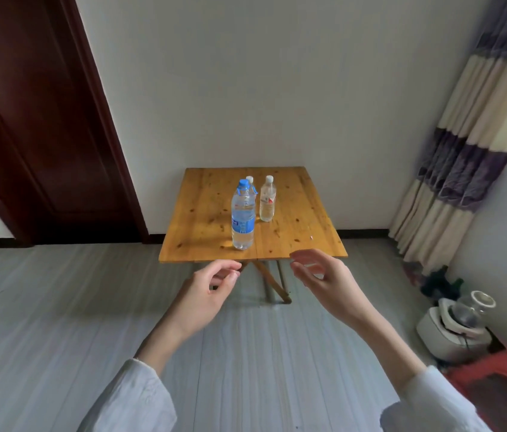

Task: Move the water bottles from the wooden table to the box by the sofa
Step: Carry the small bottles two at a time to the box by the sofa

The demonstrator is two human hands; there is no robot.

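Note:
A small wooden table [292, 235] stands against the white wall. On it stands a tall clear bottle with a blue cap and blue label [242, 215]. Behind that one a white-capped bottle [250, 179] shows only its top. A smaller bottle with a white cap and red-and-white label [268, 199] stands to the right. My left hand [211, 289] and my right hand [317, 271] hover in front of the table's near edge, fingers loosely curled, holding nothing. No box or sofa is in view.
A dark wooden door [37, 120] fills the left. A striped curtain [476, 145] hangs at the right. Below it sit dark bottles [442, 283], a white appliance with a glass jar [457, 325] and a red stool [501, 391]. Grey plank floor lies between me and the table.

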